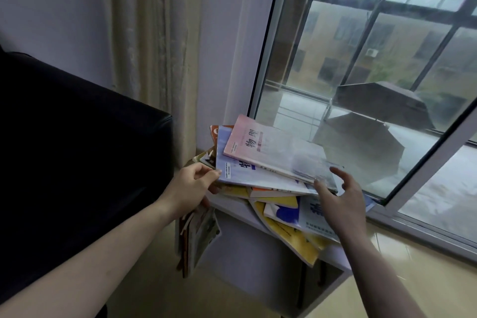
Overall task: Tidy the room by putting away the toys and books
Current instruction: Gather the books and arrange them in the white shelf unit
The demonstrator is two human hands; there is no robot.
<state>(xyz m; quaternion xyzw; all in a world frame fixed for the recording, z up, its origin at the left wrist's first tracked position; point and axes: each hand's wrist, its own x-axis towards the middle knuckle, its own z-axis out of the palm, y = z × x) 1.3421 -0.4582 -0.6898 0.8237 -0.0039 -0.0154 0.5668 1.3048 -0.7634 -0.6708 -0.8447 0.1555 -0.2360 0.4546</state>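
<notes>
Books lie in a loose, fanned heap [271,183] on top of a low white shelf unit [232,208] set against the sliding glass window [361,72], between a black leather sofa arm [77,137] and the pale tiled floor [426,266]. Uppermost is a thin pink-and-white paperback textbook [276,150], resting askew on a pale blue paperback [232,168]; yellow-covered books [291,237] slump over the front edge below, and a few worn booklets [198,237] hang down the shelf's left side. The left hand [191,188] pinches the near left corner of the upper books, thumb on top and fingers curled beneath, likely to steady the pile or square it. The right hand [343,196] is spread, fingers relaxed and apart, its thumb tip just touching the top books' right edge, probably ready to press that side in. The heap looks unstable; overhanging books could slide off.
</notes>
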